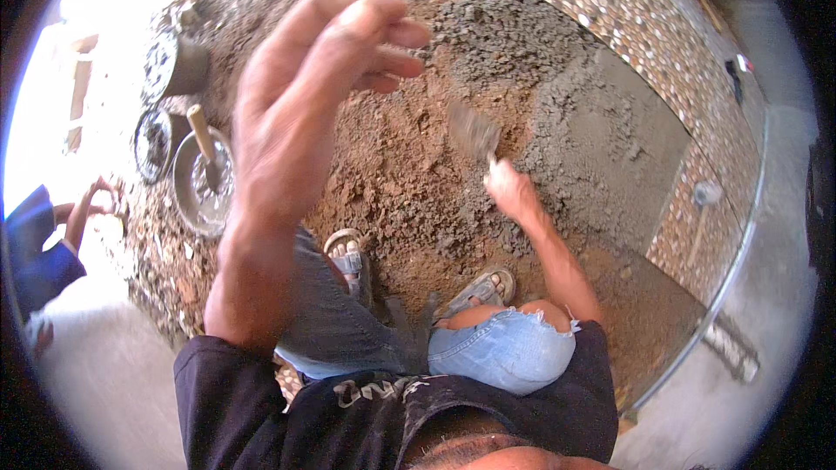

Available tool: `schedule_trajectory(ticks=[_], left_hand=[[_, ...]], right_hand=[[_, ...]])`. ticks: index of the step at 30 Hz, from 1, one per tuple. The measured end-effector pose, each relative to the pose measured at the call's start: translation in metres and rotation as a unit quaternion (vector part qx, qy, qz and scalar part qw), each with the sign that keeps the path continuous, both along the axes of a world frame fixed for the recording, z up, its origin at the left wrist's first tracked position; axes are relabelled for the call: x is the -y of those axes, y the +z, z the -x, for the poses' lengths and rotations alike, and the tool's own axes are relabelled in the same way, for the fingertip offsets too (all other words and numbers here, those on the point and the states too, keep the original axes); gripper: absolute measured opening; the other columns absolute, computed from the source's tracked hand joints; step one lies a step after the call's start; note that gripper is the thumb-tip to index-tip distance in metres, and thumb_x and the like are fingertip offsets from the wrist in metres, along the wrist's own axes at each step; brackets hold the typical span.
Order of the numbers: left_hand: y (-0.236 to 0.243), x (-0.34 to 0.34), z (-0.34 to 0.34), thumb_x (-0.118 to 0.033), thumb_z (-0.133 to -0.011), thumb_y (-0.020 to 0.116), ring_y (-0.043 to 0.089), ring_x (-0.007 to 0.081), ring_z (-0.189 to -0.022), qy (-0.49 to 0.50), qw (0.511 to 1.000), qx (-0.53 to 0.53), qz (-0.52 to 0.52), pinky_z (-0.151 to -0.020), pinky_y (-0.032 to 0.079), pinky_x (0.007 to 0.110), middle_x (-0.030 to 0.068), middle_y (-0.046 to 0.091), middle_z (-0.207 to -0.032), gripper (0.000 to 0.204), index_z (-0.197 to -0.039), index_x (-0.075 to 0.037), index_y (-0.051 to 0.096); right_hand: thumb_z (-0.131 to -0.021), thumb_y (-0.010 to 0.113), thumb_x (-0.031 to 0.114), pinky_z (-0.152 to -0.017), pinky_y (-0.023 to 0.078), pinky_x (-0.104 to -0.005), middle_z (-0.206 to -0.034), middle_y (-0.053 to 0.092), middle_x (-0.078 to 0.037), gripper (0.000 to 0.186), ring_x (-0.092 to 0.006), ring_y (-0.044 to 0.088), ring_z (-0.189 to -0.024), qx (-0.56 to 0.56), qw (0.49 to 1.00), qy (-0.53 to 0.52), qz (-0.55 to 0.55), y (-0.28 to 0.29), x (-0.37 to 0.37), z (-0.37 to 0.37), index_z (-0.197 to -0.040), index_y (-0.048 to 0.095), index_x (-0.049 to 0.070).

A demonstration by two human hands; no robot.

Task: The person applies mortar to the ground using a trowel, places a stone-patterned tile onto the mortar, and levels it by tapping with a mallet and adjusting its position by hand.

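My right hand (512, 191) is closed round the handle of a trowel (475, 131), whose blade is smeared by motion. The blade is over reddish-brown soil (392, 157), close to the edge of the grey mortar (601, 104). Part of that mortar is smooth and part is crumbly. Raised high in front of me, my left hand (326, 70) has loosely bent fingers, slightly apart, and nothing visible in it. It hides some of the ground behind it.
At the left, a round pan (203, 209) holds a wooden-handled tool (202, 135), beside a bucket (185, 67) and another container (153, 146). A co-worker's arm (78, 213) reaches in at far left. Pebbled flooring (592, 9) borders the mortar; a float-like tool (731, 348) lies at right.
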State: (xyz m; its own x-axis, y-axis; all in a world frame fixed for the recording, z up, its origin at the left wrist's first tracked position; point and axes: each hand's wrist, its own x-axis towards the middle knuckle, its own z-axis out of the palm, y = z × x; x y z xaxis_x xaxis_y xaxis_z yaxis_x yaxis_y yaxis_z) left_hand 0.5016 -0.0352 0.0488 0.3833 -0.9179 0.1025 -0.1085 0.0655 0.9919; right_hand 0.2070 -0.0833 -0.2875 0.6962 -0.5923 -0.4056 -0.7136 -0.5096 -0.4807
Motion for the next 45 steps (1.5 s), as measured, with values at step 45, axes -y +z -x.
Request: schedule_trajectory(ticks=[45], left_hand=[[-0.002,-0.112,-0.028,-0.034,-0.093,0.060,0.060,0.0136,-0.092,-0.101,0.993,0.044,-0.049,-0.081,0.049,0.029,0.0070,0.064,-0.097,0.039,-0.113,0.000,0.059]], right_hand=[[-0.080,0.058,0.020,-0.062,0.054,-0.0510,-0.079,0.064,-0.023,0.027,-0.0409,0.065,-0.071,-0.066,0.976,0.198,-0.061,0.076,-0.108,-0.057,-0.103,0.053,0.009]])
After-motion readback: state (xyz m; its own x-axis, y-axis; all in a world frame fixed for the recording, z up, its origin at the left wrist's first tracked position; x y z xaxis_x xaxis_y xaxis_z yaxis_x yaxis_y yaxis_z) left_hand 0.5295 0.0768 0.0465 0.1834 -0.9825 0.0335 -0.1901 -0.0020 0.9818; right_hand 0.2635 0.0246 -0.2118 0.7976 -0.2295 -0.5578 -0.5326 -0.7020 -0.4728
